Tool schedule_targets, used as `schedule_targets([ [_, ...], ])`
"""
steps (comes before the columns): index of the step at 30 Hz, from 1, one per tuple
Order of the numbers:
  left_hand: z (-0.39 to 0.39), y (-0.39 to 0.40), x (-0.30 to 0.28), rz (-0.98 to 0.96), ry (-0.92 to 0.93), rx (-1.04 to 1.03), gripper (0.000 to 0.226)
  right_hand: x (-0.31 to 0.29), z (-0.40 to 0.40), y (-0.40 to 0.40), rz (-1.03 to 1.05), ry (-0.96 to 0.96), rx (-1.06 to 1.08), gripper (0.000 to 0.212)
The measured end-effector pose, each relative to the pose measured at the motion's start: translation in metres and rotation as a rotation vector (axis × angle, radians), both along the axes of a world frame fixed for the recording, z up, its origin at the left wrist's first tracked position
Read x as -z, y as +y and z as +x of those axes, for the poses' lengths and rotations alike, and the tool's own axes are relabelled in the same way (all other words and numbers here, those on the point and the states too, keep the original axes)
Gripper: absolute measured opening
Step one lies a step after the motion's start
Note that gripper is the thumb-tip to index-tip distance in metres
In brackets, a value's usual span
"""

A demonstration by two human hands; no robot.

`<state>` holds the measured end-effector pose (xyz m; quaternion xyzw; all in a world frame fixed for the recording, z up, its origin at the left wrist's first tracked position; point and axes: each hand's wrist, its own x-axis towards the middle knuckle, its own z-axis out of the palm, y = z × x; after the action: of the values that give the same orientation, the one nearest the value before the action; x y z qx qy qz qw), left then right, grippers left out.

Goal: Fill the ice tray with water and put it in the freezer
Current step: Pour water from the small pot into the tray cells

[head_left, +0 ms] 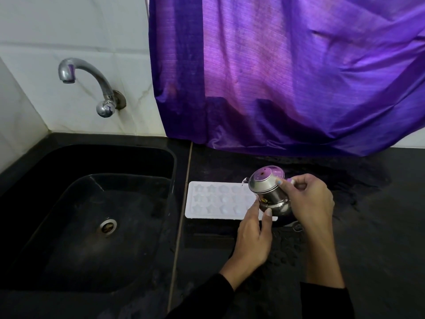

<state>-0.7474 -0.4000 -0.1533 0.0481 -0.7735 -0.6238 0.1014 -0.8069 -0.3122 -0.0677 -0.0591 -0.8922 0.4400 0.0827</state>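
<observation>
A white ice tray (pixel 213 200) with star-shaped and round cells lies flat on the black counter, just right of the sink. Over its right end I hold a small steel jug (pixel 268 191), tilted with its mouth toward the left. A thin stream of water falls from its lip into the tray. My right hand (pixel 308 200) grips the jug from the right side, a fingertip on its neck. My left hand (pixel 255 236) supports the jug's lower body with thumb and forefinger. The jug and my hands hide the tray's right end.
A black sink (pixel 92 215) with a steel drain fills the left side. A chrome tap (pixel 92 86) juts from the white tiled wall above it. A purple curtain (pixel 287 72) hangs down to the counter (pixel 368 226) behind the tray.
</observation>
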Motion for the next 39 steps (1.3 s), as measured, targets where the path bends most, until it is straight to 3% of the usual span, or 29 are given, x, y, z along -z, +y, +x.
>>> schedule_targets([
  [16, 0.0, -0.009, -0.003, 0.002, 0.044, -0.088, 0.042, -0.004, 0.001, -0.003, -0.168, 0.002, -0.038, 0.023],
  [39, 0.004, -0.023, -0.001, -0.037, -0.001, -0.095, 0.04, -0.008, 0.002, -0.03, 0.018, 0.005, -0.069, 0.023],
])
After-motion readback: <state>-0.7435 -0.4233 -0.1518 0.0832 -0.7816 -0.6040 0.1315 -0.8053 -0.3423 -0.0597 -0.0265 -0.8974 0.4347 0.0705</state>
